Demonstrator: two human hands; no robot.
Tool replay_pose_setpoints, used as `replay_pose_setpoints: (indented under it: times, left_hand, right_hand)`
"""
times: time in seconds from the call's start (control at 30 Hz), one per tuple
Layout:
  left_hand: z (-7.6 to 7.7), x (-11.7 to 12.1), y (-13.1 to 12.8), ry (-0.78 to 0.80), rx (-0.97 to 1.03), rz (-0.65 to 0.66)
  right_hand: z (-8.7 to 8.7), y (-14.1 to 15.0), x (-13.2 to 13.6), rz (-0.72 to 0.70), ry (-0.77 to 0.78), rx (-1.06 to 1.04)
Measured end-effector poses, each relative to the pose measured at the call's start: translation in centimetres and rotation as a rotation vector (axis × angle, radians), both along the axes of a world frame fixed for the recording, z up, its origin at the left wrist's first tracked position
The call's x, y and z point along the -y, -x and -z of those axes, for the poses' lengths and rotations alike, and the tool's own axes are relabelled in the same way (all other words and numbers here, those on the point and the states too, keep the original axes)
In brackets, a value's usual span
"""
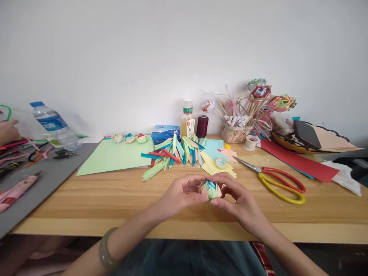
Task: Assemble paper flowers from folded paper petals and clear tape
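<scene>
Between my two hands is a small folded paper flower in light green, blue and peach, held just over the front part of the wooden table. My left hand grips its left side with thumb and fingers; a ring is on one finger. On the flower's right side, my right hand closes with the thumb low and the fingers over the top. Beyond the hands lies a heap of folded paper strips in green, blue, red and peach. Three finished paper flowers rest on light green paper sheets.
Scissors with red and yellow handles lie to the right, beside red paper. A tape roll, a drink bottle, a thread spool and a flower basket stand behind. Another person's hand is far left, near a water bottle.
</scene>
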State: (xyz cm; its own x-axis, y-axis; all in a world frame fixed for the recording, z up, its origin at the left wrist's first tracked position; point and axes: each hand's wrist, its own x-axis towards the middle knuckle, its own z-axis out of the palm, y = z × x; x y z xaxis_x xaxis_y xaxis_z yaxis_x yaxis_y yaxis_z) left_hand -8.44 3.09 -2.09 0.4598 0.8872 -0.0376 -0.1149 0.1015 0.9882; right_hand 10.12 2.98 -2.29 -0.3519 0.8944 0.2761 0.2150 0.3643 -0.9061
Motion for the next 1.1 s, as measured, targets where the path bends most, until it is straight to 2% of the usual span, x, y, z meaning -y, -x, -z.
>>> replay_pose_setpoints:
  times: [0.23, 0.43, 0.7, 0.83, 1.0, 1.1]
  left_hand:
    - [-0.6, 1.2, -0.7, 0.051, 0.059, -0.123]
    - [-0.6, 1.4, -0.7, 0.036, 0.120, -0.107]
    - [-0.7, 1.5, -1.3, 0.393, 0.325, -0.092]
    - [-1.0, 1.8, -1.8, 0.383, 0.310, -0.069]
    - [-1.1, 1.9, -2.3, 0.357, 0.287, -0.081]
    - [-1.0, 1.9, -2.7, 0.371, 0.277, -0.116]
  right_hand:
    - [-0.6, 0.6, 1.0, -0.070, 0.244, -0.234]
    - [-0.4, 0.6, 0.8, -0.051, 0.233, -0.227]
    - [0.0, -0.4, 0.3, 0.042, 0.046, -0.095]
    - [-0.7, 0.0, 0.1, 0.073, -0.016, -0.076]
    - [-1.6, 0.9, 0.3, 0.024, 0.114, 0.007]
    - [-1.5, 1.4, 0.5, 0.114, 0.099, -0.007]
